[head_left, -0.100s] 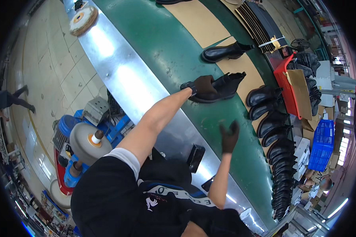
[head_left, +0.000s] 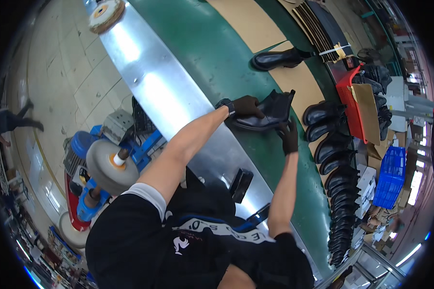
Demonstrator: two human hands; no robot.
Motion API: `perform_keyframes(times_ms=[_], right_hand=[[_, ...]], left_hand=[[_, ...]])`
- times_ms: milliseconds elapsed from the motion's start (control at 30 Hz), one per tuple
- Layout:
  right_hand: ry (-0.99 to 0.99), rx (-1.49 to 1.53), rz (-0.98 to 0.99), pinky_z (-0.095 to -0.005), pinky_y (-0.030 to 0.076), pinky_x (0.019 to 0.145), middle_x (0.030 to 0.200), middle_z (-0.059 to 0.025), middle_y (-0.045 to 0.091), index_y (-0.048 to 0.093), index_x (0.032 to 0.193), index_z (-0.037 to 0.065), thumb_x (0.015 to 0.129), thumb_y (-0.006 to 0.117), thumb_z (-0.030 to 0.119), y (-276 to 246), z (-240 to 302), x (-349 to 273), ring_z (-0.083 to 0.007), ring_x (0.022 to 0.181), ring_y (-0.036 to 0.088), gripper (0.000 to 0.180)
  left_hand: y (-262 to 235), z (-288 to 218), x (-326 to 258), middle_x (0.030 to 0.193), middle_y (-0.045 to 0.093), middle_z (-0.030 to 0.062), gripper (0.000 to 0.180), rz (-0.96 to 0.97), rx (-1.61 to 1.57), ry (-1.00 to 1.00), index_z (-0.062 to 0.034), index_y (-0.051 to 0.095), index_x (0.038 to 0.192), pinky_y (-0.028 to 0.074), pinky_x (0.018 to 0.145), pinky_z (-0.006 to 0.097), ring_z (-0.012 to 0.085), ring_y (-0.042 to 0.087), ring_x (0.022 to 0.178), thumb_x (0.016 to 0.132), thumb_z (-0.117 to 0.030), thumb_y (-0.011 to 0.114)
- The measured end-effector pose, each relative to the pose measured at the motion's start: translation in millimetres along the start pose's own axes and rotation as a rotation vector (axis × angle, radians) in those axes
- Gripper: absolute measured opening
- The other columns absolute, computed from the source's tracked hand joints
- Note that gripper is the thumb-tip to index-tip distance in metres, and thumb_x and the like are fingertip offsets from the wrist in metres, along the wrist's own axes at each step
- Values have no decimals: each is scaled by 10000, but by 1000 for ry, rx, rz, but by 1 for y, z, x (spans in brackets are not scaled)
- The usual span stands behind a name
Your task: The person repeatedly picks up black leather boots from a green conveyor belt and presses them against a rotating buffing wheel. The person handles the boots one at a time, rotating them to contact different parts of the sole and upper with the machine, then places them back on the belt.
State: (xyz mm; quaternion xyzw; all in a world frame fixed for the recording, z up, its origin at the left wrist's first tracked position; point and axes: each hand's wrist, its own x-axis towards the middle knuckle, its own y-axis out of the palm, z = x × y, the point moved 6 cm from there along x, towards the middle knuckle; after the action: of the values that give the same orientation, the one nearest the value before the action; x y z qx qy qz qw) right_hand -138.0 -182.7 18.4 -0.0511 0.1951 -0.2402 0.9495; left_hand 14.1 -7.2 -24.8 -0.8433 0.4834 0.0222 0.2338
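A black ankle boot (head_left: 274,108) is held above the green bench top, its toe to the left and its shaft to the right. My left hand (head_left: 247,106), in a dark brown glove, grips it over the front part. By the heel is my right hand (head_left: 288,138), gloved alike, its fingers apart; whether they press on the heel I cannot tell. A second black boot (head_left: 282,59) lies on its side farther off, partly on brown cardboard (head_left: 301,85).
Several black boots (head_left: 340,166) stand in a row along the bench's right side. A black block (head_left: 241,185) rests on the metal edge strip (head_left: 166,89). To the left is a machine with a grey polishing wheel (head_left: 106,166). Beyond the boots are red (head_left: 350,108) and blue crates (head_left: 391,176).
My right hand has moved up and away from me to the boot's heel. The boot has tilted a little in my left hand, with its shaft more upright.
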Motion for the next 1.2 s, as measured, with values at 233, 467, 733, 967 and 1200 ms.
perform_keyframes(times_ms=[233, 467, 733, 967, 1200], right_hand=[[642, 398, 1056, -462, 551, 824, 1278, -205, 558, 369, 1415, 8, 792, 699, 466, 79, 15, -79, -329, 1095, 609, 841], [874, 194, 993, -472, 508, 931, 1221, -236, 589, 455, 1322, -53, 709, 709, 365, 154, -28, -200, -377, 1053, 621, 785], [609, -278, 1069, -356, 494, 928, 1180, -129, 614, 452, 1340, -16, 638, 737, 75, 232, 37, -320, -245, 1049, 609, 763], [415, -337, 839, -331, 436, 969, 1202, -94, 590, 476, 1319, -29, 772, 713, 117, 277, 45, -407, -204, 1098, 558, 614], [712, -58, 524, -357, 440, 954, 1154, -107, 597, 533, 1246, 13, 812, 664, 188, 244, -36, -443, -219, 1053, 569, 486]], left_hand=[[7, 13, -192, 1021, 665, 137, 590, 116, -629, -160, 65, 600, 1168, 490, 752, 297, 153, 625, 818, 825, -411, 661], [21, 9, -409, 1169, 629, 191, 663, 19, -592, -305, 57, 482, 1322, 462, 917, 324, 233, 615, 1031, 867, -410, 597], [108, 81, -562, 1238, 602, 138, 455, -641, -1540, -143, 12, 497, 1285, 455, 993, 333, 217, 591, 1117, 1005, -338, 424], [103, 127, -548, 1157, 609, 208, 758, -870, -2409, -75, 36, 471, 1297, 463, 989, 396, 297, 599, 1078, 981, -606, 221], [72, 135, -552, 1250, 574, 186, 747, -801, -2317, -157, 2, 463, 1330, 453, 1002, 402, 283, 575, 1140, 983, -602, 194]])
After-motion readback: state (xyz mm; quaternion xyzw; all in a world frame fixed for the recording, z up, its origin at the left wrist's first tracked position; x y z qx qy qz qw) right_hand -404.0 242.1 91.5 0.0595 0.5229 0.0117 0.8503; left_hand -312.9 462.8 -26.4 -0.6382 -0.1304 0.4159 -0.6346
